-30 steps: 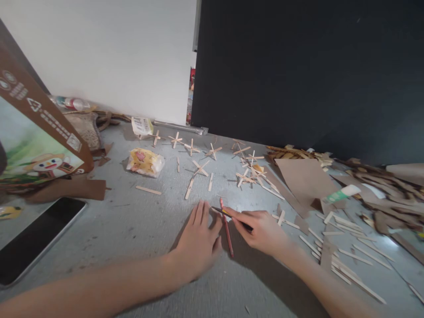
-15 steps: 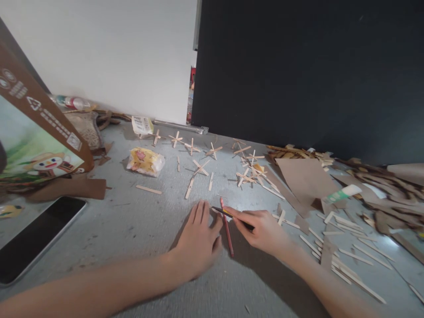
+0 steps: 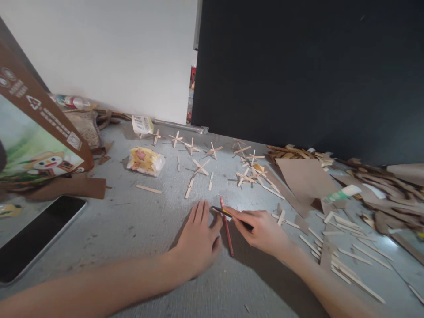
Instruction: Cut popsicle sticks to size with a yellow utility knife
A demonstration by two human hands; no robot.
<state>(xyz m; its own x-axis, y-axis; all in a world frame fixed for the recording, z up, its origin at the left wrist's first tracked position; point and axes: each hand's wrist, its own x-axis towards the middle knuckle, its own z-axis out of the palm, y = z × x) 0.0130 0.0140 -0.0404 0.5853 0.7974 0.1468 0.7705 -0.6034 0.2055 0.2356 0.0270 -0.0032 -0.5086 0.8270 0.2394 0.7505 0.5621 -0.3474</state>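
Head: two hands [image 3: 198,239], one tool [image 3: 218,210], one red stick [image 3: 229,237].

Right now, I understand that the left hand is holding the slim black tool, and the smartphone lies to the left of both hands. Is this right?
Not quite: the right hand holds the slim black tool, not the left hand, as the head view shows. The smartphone does lie to the left of both hands.
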